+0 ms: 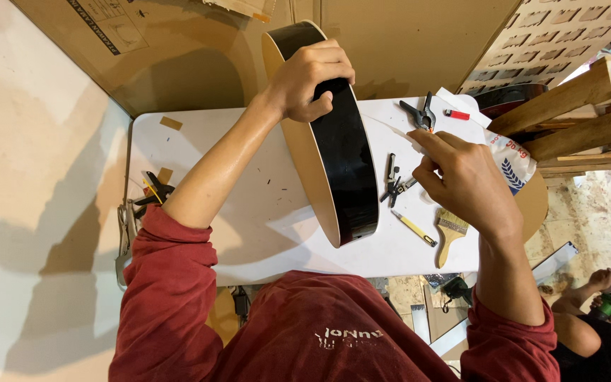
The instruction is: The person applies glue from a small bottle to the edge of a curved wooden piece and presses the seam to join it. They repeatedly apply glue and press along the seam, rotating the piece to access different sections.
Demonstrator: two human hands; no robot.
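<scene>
The left hand point(310, 79) is closed around the upper rim of a glossy black guitar body point(339, 145), which stands on edge on the white tabletop point(263, 212). The right hand point(461, 177) pinches a thin white strip point(397, 132) running toward the body's side. To my eye, a firm, upright hold and a taut strip matter most here. A clamp point(420, 114), brush point(449, 233) and red lighter point(456, 114) lie nearby.

left arm: stretched forward, sleeve pushed up
left hand point(310, 79): my fingers curled in a grip
right hand point(461, 177): my fingertips pinched together, wrist bent
</scene>
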